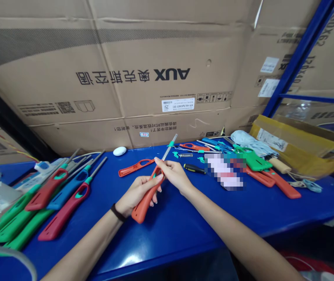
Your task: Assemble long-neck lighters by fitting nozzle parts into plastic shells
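My left hand (139,195) is closed around the handle of an orange stick lighter (147,201), held tilted above the blue table. My right hand (174,175) grips the upper part of the same lighter, near the base of its metal tube (167,150). A green piece shows on the tube near its tip. Just behind my hands lies a loose orange handle half (134,168). A black and yellow screwdriver (194,168) rests to the right of my right hand. My fingers hide the lighter's trigger area.
Several red, blue and green stick lighters (64,214) lie at the left. Lighter parts (194,147) and more lighters (284,183) are spread at the right, beside a yellow-taped box (295,150). A white oval object (119,151) sits before the large carton (120,101). Blue posts (298,58) stand right.
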Demonstrator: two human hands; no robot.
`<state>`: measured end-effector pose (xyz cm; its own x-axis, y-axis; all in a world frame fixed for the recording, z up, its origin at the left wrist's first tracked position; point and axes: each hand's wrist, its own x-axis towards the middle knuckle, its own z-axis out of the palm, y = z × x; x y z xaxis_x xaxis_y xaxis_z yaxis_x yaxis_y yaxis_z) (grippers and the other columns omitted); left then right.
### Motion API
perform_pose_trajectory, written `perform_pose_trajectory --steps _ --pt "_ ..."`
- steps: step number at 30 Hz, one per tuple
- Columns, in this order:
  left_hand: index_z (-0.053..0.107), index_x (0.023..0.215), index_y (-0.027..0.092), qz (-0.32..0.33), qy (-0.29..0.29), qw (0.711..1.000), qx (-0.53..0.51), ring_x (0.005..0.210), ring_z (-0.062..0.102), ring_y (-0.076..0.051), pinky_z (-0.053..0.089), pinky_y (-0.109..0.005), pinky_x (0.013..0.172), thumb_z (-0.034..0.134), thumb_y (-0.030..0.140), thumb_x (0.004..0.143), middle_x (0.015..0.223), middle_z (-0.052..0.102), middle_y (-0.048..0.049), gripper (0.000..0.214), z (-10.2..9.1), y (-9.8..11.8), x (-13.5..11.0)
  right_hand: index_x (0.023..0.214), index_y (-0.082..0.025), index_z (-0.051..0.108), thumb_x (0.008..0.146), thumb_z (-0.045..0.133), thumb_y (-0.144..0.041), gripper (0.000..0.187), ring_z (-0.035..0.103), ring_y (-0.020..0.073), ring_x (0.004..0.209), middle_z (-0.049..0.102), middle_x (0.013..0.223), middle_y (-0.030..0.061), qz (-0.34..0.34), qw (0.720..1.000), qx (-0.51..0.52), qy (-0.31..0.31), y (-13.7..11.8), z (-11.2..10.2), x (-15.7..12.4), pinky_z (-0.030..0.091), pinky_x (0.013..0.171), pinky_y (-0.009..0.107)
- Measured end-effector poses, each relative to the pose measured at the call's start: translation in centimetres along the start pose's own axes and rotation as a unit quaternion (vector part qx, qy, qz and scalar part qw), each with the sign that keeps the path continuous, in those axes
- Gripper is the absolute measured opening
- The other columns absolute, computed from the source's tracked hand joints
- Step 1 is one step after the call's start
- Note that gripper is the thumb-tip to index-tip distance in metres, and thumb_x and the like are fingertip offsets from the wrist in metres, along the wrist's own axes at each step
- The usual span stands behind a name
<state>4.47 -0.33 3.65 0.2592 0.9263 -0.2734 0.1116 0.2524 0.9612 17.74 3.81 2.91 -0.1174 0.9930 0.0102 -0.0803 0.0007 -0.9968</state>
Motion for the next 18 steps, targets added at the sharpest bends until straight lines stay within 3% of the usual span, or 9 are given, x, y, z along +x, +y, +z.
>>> perform_pose_trajectory --steps 3,6,10,18 --pt "0.059 0.060 0.014 0.000 0.013 1.000 -0.022 0.032 0.051 -0.007 0.040 -0.014 0.033 0.067 0.056 0.067 0.040 0.057 0.0016 0.044 -0.1 0.3 -0.1 0.046 -0.019 0.041 0.064 0.065 -0.061 0.052 0.027 0.0046 0.039 0.032 0.040 -0.0093 0.037 0.997 -0.042 -0.062 -0.3 -0.3 -0.3 0.019 0.040 0.021" --pt "0.060 0.060 0.013 0.000 0.006 1.000 -0.003 0.031 0.050 -0.007 0.038 -0.014 0.032 0.067 0.057 0.067 0.038 0.055 0.0019 0.045 -0.4 0.3 -0.1 0.049 -0.019 0.044 0.064 0.064 -0.062 0.050 0.016 0.0045 0.038 0.024 0.040 -0.0111 0.083 0.982 -0.029 -0.168 -0.7 -0.8 -0.6 0.010 0.041 0.023" --pt "0.061 0.061 0.013 -0.008 0.000 1.000 0.027 0.030 0.050 -0.008 0.039 -0.013 0.032 0.066 0.057 0.068 0.037 0.056 0.0014 0.044 -0.6 0.3 -0.1 0.046 -0.020 0.041 0.066 0.062 -0.063 0.052 0.016 0.0043 0.037 0.026 0.038 -0.0108 0.084 0.969 -0.047 -0.229 -1.0 -1.4 -0.5 0.010 0.041 0.023" --pt "0.060 0.066 0.013 -0.001 -0.021 0.998 0.061 0.031 0.051 -0.008 0.040 -0.015 0.033 0.062 0.057 0.072 0.040 0.057 0.0005 0.045 -0.7 0.4 -0.3 0.038 -0.019 0.036 0.072 0.054 -0.067 0.061 0.023 0.0048 0.036 0.032 0.034 -0.0078 0.050 0.966 -0.072 -0.245 -0.2 -1.5 -0.4 0.017 0.042 0.023"
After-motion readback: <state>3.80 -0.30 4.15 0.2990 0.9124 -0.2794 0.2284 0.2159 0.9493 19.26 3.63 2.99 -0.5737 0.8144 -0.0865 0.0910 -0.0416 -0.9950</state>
